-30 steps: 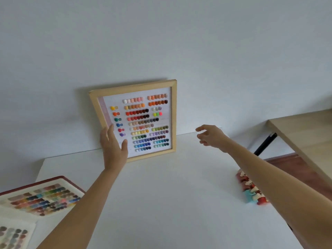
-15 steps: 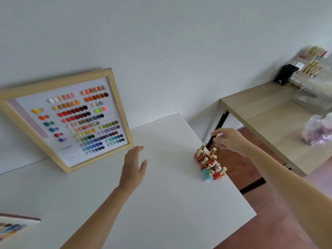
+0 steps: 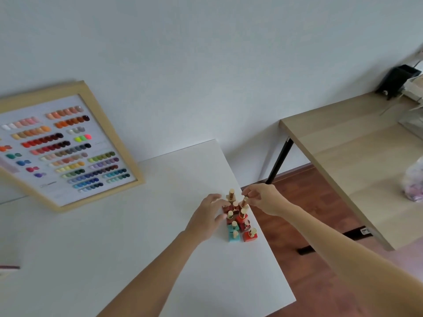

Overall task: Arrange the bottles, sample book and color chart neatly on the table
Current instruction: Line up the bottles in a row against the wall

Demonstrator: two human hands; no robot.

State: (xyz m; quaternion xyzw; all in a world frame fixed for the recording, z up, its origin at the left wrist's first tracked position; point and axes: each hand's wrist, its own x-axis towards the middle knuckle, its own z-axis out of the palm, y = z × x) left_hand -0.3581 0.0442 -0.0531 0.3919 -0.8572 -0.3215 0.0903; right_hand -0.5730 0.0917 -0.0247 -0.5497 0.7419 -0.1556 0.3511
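Several small nail-polish bottles (image 3: 239,221) with gold caps, red, dark red and teal, stand bunched near the right edge of the white table (image 3: 128,252). My right hand (image 3: 263,199) pinches the gold cap of the far-right bottle (image 3: 244,202). My left hand (image 3: 206,217) rests against the bunch's left side, thumb and fingers spread around a dark red bottle (image 3: 227,208); its grip is unclear. The wood-framed color chart (image 3: 66,145) leans on the wall at the table's back left. Only a corner of the sample book (image 3: 9,268) shows at the left edge.
A wooden side table (image 3: 348,161) on black legs stands to the right across a gap of brown floor (image 3: 304,229). It carries a black holder (image 3: 398,80) and a plastic bag (image 3: 414,184). The bottles stand close to the white table's right edge.
My left hand let go of the chart frame and crossed right to the bottles. My right hand dropped onto a bottle cap. The view swung right, leaving the sample book almost out of frame.
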